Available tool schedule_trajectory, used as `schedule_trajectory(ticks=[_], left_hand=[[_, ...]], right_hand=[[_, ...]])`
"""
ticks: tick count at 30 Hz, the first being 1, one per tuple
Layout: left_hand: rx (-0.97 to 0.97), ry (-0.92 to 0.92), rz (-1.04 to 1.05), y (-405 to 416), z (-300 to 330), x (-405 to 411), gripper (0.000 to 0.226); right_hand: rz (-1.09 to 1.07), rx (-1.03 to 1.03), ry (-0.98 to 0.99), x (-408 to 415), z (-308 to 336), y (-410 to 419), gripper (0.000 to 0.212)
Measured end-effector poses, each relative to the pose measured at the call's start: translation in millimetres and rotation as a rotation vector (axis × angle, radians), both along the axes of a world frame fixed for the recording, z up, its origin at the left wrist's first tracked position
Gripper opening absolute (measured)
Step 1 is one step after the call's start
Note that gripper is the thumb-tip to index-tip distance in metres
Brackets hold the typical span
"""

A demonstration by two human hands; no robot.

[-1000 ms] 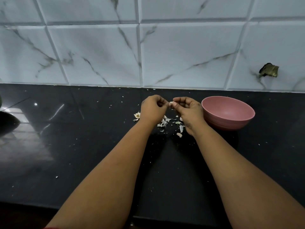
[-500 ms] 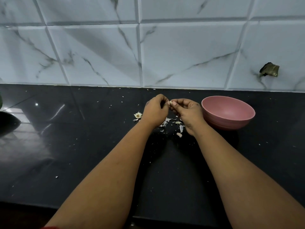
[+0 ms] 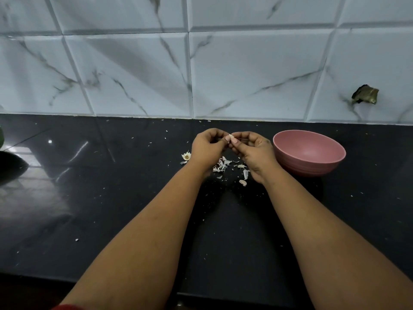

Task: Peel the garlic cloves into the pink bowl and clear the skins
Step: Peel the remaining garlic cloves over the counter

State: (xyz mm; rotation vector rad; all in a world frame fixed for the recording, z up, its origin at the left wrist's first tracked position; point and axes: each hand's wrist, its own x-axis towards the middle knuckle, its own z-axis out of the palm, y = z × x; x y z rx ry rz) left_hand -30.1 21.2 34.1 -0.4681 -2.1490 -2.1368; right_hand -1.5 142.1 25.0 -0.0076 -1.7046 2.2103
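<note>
Black and glossy, the counter [image 3: 111, 209] ran back to a wall of white marble-look tiles [image 3: 245, 74], and small pale flecks lay scattered over its dark surface. Both hands were raised just above it, close together near the wall. The left hand [image 3: 206, 147] had its fingers curled inward, and the right hand [image 3: 252, 151] had its fingers curled as well; between their fingertips they pinched a single garlic clove [image 3: 231, 137] (only a small pale tip of it showed, so how much skin it carried could not be told). Each hand gripped that clove from its own side, thumbs meeting at it.

Under and between the hands lay a loose heap of garlic skins [image 3: 222, 164], whitish and curled, resting on the counter. A few separate pieces lay just nearer the person, beside the right wrist, among them a pale garlic piece [image 3: 243, 182]; whether it was a clove or a skin could not be told. To the left of the left hand sat a dry garlic root end [image 3: 186, 156].

The pink bowl [image 3: 309, 157] stood upright on the counter just to the right of the right hand, near it but apart. Its inside looked bare pink. A dark hole [image 3: 365, 95] broke one tile at the far right.
</note>
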Motion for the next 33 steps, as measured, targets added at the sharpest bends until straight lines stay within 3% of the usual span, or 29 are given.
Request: schedule_trajectory(ticks=[5, 10, 15, 19, 25, 31, 33], left_hand=[[0.169, -0.218, -0.079, -4.3, 6.3, -1.1, 0.019], [0.067, -0.146, 0.039, 2.0, 0.9, -0.1, 0.02], [-0.283, 0.071, 0.2, 7.4, -5.1, 1.3, 0.012], [-0.307, 0.117, 0.212, 6.7, -4.8, 1.5, 0.007], [-0.199, 0.119, 0.148, 2.6, -4.9, -1.7, 0.003], [0.101, -0.082, 0.054, 1.5, -1.8, 0.9, 0.008], [0.107, -0.088, 0.051, 1.9, -1.4, 0.9, 0.012]], right_hand=[[0.121, -0.119, -0.052, 3.2, 3.1, -0.2, 0.012], [0.11, -0.116, -0.075, 3.4, -0.5, 0.1, 0.009], [0.059, -0.055, -0.07, 3.9, -2.6, -3.7, 0.011], [0.034, -0.064, -0.086, 3.1, -2.9, -2.1, 0.016], [0.063, -0.147, -0.074, 3.5, -0.7, 0.7, 0.014], [0.084, -0.165, -0.047, 4.2, 0.7, -2.1, 0.014], [0.087, -0.144, -0.045, 3.9, -0.4, -1.8, 0.015]])
